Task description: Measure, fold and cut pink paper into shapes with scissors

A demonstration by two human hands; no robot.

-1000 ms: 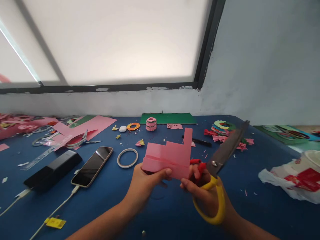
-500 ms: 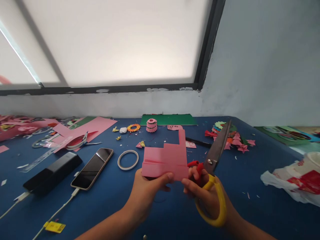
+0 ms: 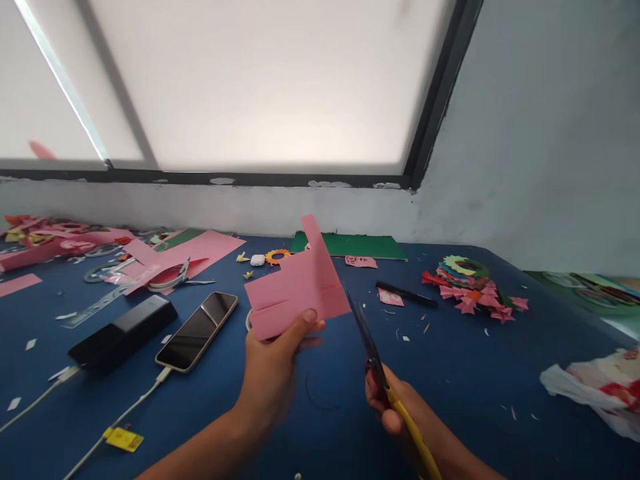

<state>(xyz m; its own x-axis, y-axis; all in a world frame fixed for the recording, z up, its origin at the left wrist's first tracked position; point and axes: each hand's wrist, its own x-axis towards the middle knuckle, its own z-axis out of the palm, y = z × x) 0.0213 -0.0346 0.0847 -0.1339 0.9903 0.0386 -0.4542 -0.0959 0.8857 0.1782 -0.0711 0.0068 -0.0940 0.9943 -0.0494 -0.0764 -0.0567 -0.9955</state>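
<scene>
A sheet of pink paper point(image 3: 285, 293) is pinched in my left hand point(image 3: 283, 357), thumb on its front. The sheet has a stepped outline, crease lines, and a narrow strip standing up at its upper right. My right hand point(image 3: 395, 407) grips a pair of scissors point(image 3: 367, 337) with a yellow handle and a red one. Their blades point up and look nearly closed, with the tips close to the paper's right corner. Behind the paper, part of a white tape ring point(image 3: 249, 321) shows at its left edge.
A phone point(image 3: 197, 331) and a black power bank point(image 3: 123, 333), both with cables, lie left. Pink paper scraps point(image 3: 200, 250) spread behind them. A black pen point(image 3: 406, 294), layered paper rosettes point(image 3: 465, 273) and a green board point(image 3: 370, 246) are farther back. A plastic bag point(image 3: 595, 387) sits right.
My left hand has moved the pink paper left and tilted it. My right hand has let go of its edge and turned the scissors, blades now facing the paper. The view has shifted slightly.
</scene>
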